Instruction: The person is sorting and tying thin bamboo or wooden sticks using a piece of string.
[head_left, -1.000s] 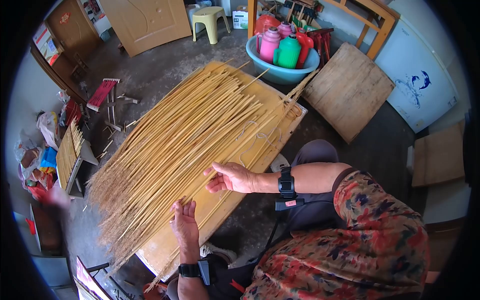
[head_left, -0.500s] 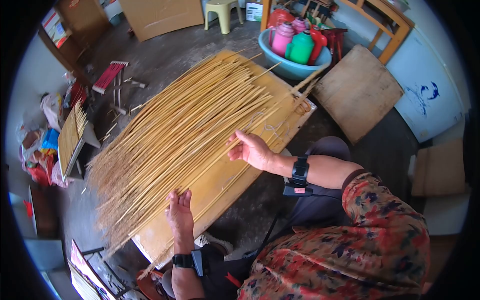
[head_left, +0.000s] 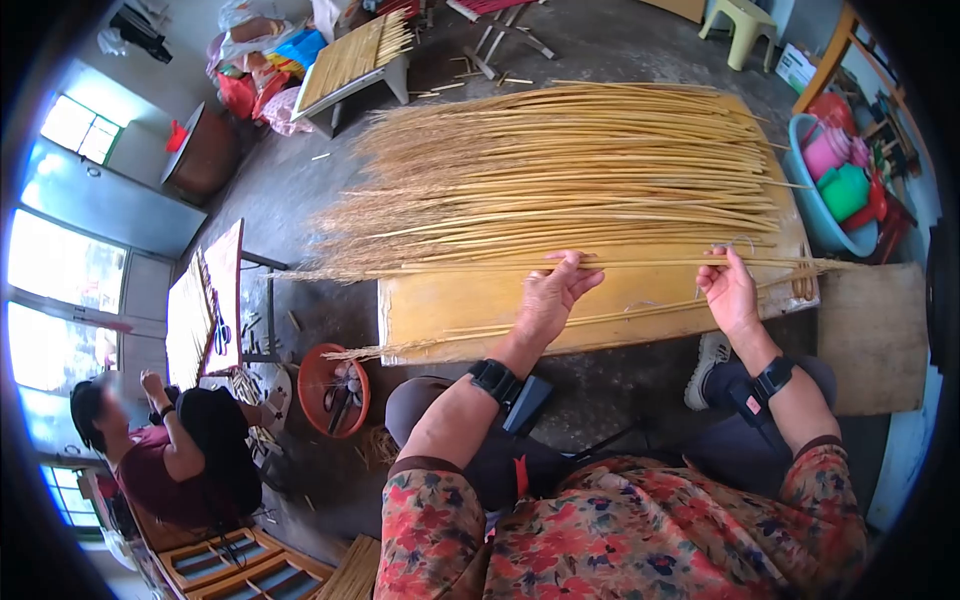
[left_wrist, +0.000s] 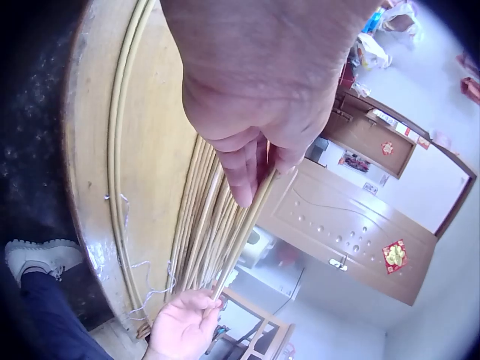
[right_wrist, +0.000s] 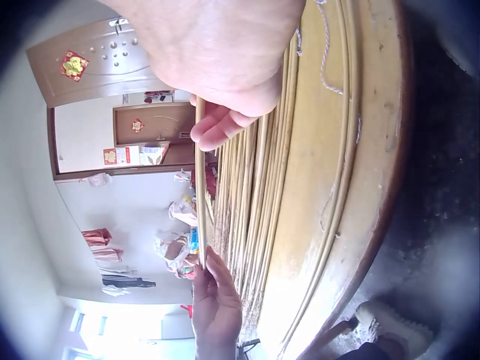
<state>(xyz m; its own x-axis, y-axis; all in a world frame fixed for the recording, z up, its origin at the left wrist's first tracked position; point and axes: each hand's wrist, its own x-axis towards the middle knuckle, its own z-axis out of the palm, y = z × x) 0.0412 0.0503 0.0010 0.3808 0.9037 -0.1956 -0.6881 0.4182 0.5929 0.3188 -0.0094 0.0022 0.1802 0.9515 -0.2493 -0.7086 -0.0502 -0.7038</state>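
Note:
Pale yellow reed stalks (head_left: pixel 640 262) stretch level between my two hands, above the near part of the wooden board (head_left: pixel 480 315). My left hand (head_left: pixel 550 300) pinches them between thumb and fingers toward their feathery end. Farther along, my right hand (head_left: pixel 732 292) pinches the same stalks near the bare end. In the left wrist view, the held reed stalks (left_wrist: pixel 244 229) run from one hand to the other. Behind them lies a wide layer of reed stalks (head_left: pixel 620 160), feathery heads to the left. Two separate stalks (head_left: pixel 570 322) lie along the board's near edge with white string.
At the left a person (head_left: pixel 180 450) sits by a low table (head_left: pixel 228 300) with scissors (head_left: pixel 221 335). A red basin (head_left: pixel 318 375) stands on the floor nearby. To the right are a blue basin (head_left: pixel 803 170) of thermos flasks and a square wooden panel (head_left: pixel 870 330).
The head view has turned left, bringing the seated person and red basin into sight. My hands are farther apart than a second ago, with the right hand shifted toward the bare ends.

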